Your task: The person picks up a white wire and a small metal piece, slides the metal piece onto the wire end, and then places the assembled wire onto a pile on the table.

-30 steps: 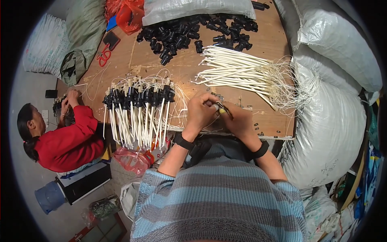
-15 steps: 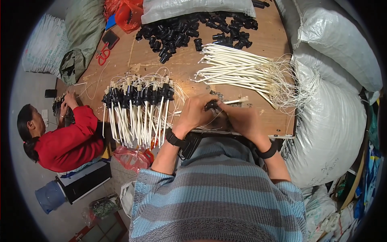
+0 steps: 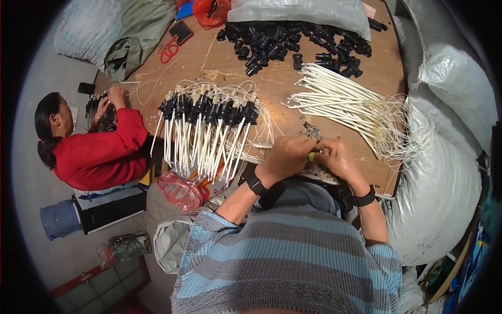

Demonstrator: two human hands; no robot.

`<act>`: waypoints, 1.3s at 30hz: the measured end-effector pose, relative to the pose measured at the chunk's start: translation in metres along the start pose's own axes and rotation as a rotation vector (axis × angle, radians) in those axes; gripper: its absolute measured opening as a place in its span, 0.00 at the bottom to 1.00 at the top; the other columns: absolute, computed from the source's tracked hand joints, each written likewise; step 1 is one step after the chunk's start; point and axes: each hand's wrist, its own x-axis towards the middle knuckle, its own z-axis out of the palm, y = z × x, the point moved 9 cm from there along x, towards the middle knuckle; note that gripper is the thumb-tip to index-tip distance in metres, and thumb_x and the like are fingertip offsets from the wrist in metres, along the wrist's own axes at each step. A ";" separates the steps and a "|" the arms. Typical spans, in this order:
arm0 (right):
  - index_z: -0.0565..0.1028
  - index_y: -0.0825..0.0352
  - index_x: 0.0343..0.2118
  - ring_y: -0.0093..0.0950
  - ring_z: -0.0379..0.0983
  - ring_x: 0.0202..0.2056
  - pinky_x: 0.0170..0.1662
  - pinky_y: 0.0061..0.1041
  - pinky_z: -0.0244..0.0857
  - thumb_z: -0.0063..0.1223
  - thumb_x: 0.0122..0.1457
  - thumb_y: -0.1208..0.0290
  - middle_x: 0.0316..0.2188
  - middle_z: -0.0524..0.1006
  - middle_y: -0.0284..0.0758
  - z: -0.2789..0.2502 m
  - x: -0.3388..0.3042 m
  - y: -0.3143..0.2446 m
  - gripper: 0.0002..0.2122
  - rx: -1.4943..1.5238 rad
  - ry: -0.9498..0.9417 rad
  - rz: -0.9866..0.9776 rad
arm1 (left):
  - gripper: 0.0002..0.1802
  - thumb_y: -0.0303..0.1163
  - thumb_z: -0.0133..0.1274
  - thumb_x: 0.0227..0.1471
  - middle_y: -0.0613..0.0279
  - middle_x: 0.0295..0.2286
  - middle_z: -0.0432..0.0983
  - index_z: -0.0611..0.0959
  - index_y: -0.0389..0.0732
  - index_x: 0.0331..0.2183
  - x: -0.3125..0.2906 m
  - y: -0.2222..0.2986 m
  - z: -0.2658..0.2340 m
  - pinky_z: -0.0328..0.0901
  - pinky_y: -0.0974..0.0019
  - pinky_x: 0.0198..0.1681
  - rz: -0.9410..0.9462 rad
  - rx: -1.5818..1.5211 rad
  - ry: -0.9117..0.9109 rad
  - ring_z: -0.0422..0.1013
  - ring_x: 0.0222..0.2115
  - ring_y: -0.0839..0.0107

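Close to the table's near edge, my left hand and my right hand meet with their fingers closed. A small yellowish piece shows between them; most of what they hold is hidden behind the fingers. Just beyond my fingertips lies a little heap of small metal parts. Left of my left hand are rows of black sockets with white sleeved wires hanging over the edge. A bundle of white sleeved wires with thin looped ends lies beyond my right hand.
Loose black sockets are heaped at the back beside a white sack. Red scissors lie at the far left. Large white sacks crowd the right side. A person in red works at the table's left.
The view has shifted, so the table things appear farther right. My right fingers have drawn in against my left hand. The black piece and pale wire end seen there earlier no longer show.
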 end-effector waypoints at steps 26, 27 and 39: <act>0.80 0.62 0.30 0.36 0.74 0.32 0.35 0.32 0.63 0.57 0.47 0.76 0.31 0.78 0.34 -0.100 0.028 -0.032 0.06 -0.715 0.629 -0.289 | 0.14 0.29 0.51 0.48 0.42 0.49 0.68 0.82 0.44 0.39 0.090 -0.172 -0.057 0.66 0.52 0.47 -0.609 0.530 -0.109 0.67 0.47 0.47; 0.79 0.62 0.29 0.34 0.73 0.33 0.38 0.32 0.61 0.55 0.47 0.77 0.30 0.77 0.33 -0.104 0.029 -0.026 0.06 -0.823 0.644 -0.315 | 0.14 0.29 0.51 0.48 0.42 0.49 0.68 0.82 0.44 0.39 0.091 -0.176 -0.052 0.66 0.52 0.47 -0.599 0.531 -0.111 0.67 0.47 0.47; 0.74 0.62 0.23 0.30 0.69 0.29 0.38 0.31 0.57 0.58 0.47 0.72 0.22 0.72 0.32 -0.106 -0.018 -0.003 0.04 -0.927 0.591 -0.228 | 0.23 0.23 0.59 0.39 0.53 0.44 0.72 0.82 0.47 0.42 0.087 -0.138 -0.047 0.66 0.58 0.43 -0.286 0.580 0.174 0.68 0.42 0.55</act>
